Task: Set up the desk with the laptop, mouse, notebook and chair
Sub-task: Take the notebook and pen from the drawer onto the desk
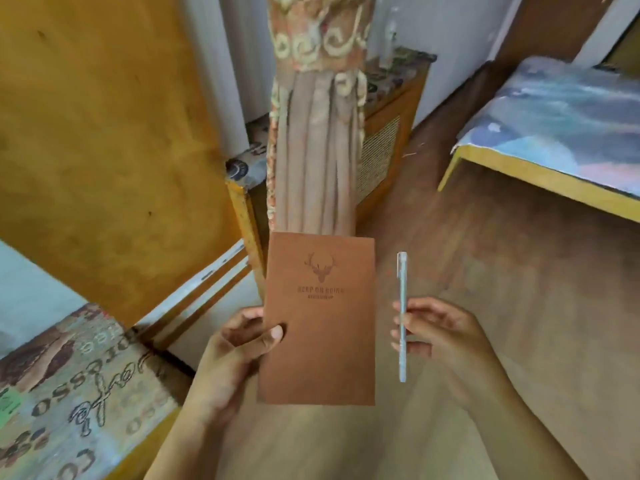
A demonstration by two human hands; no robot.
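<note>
A brown notebook (322, 327) with a deer head stamped on its cover is held upright in front of me over the wooden floor. My left hand (235, 355) grips its left edge, thumb on the cover. My right hand (440, 337) pinches a pale blue pen (402, 317) that stands vertical, a little to the right of the notebook and apart from it. No laptop, mouse or chair shows in this view.
A surface with a coffee-print cloth (69, 403) lies at the lower left. A yellow wooden panel (104, 150) rises on the left. A tied curtain (315, 150) hangs ahead, beside a low cabinet (384, 140). A bed (554, 140) stands at the right.
</note>
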